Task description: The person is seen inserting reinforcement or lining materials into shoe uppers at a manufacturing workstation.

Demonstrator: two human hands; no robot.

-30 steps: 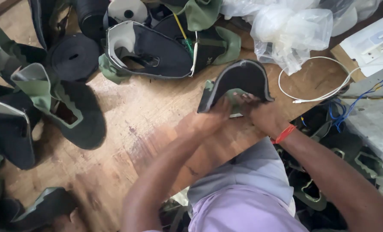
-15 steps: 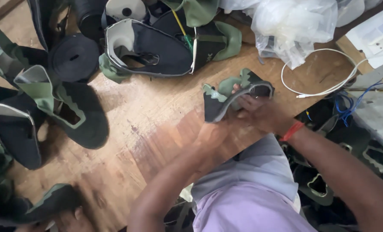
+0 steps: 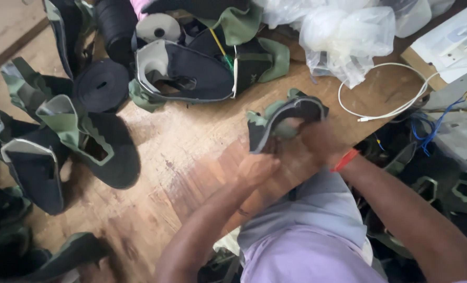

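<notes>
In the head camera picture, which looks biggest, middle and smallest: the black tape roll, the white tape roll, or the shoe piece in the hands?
1. Shoe piece, though it is nearer the camera
2. Black tape roll
3. White tape roll

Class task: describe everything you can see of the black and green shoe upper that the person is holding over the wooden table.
The black and green shoe upper is a soft, fabric-like piece, black with olive-green trim along its edges, bent into a curve. It is held just above the wooden table, near its front edge. The right hand grips it from the right side, the left hand meets its lower end. Both are motion-blurred, so finer detail cannot be told.
</notes>
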